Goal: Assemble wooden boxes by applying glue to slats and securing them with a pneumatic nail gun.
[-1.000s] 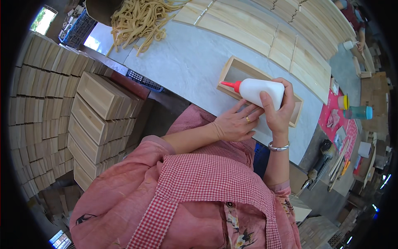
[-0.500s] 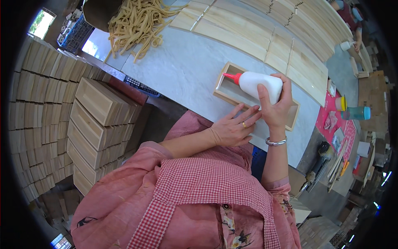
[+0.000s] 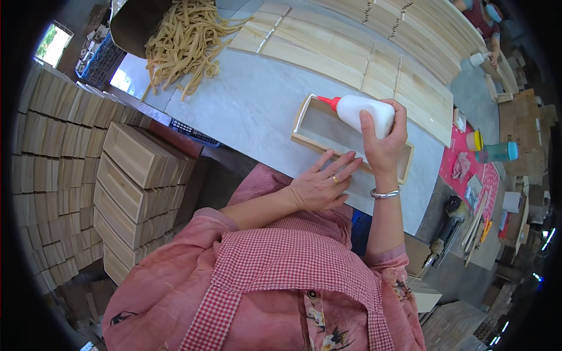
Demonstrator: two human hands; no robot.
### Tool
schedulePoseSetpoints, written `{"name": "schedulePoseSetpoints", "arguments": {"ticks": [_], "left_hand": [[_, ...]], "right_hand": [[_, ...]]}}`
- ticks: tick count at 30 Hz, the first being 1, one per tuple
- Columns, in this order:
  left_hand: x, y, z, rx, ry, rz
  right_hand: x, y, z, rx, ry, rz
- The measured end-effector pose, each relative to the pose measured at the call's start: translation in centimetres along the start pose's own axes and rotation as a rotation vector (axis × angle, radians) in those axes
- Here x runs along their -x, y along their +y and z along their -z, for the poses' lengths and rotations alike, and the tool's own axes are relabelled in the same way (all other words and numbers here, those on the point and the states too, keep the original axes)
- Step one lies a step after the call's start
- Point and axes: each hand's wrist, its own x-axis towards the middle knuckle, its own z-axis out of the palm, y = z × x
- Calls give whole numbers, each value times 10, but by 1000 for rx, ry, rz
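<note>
R hand (image 3: 385, 140) is holding 1 white bottle (image 3: 358, 112), grip pinching it firmly; red tip (image 3: 326, 102) is pointing at far L corner of 1 wooden frame (image 3: 307, 142) lying on table (image 3: 252, 93). L hand (image 3: 319, 188) is reaching frame's near side, grip spread.

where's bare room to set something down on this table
Widest: the pale tabletop between the tan strips and the wooden frame. A smaller patch lies right of the frame. Crowded: the far side, under wooden panels, and around the frame: left hand, right hand, white bottle.
</note>
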Motion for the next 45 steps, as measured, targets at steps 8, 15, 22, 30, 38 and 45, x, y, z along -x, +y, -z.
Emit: {"name": "schedulePoseSetpoints", "arguments": {"ticks": [8, 15, 22, 30, 38, 45], "left_hand": [[-1, 0, -1, 15, -18, 11], [-1, 2, 1, -10, -47, 16], [-2, 3, 1, 19, -50, 7], [-3, 6, 1, -16, -52, 28], [-3, 6, -1, -42, -54, 28], [-1, 7, -2, -64, -41, 30]], "right_hand": [[13, 5, 38, 89, 59, -48], [24, 13, 83, 207, 143, -87], [39, 24, 126, 299, 210, -87], [50, 35, 162, 364, 298, -116], [59, 39, 181, 387, 340, -136], [74, 29, 186, 339, 331, -190]]}}
